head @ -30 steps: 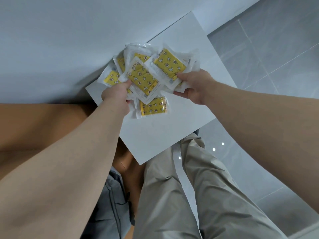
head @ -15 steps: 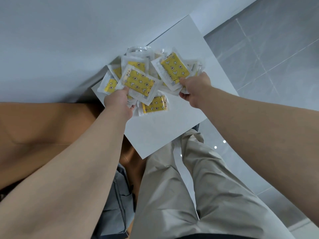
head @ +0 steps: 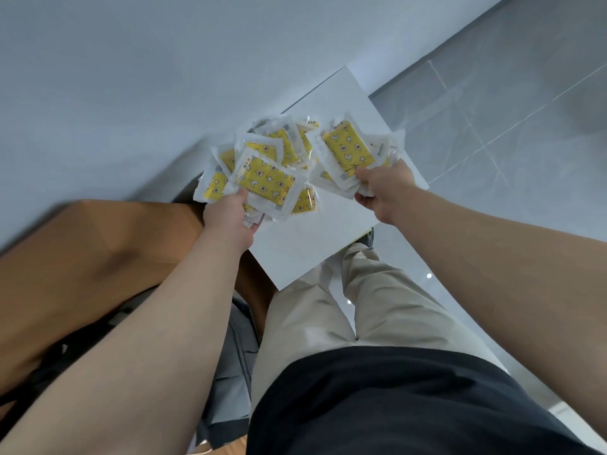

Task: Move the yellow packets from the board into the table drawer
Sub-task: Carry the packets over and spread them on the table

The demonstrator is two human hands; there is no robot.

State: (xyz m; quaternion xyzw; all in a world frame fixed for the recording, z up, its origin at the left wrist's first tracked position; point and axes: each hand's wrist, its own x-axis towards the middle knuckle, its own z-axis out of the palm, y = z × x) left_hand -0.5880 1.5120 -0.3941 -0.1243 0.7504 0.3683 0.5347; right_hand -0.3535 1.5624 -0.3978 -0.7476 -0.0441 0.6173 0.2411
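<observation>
Yellow packets (head: 267, 180) in clear wrappers are bunched above the white board (head: 328, 231). The left hand (head: 230, 215) grips one fanned bundle, thumb on top. The right hand (head: 382, 188) pinches another bundle (head: 346, 151) just beside it, fingers curled underneath.

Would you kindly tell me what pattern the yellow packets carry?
The clear-wrapped yellow packets show moons, stars and flowers; head view.

Beige trousers (head: 377, 310), black top (head: 394, 408)
</observation>
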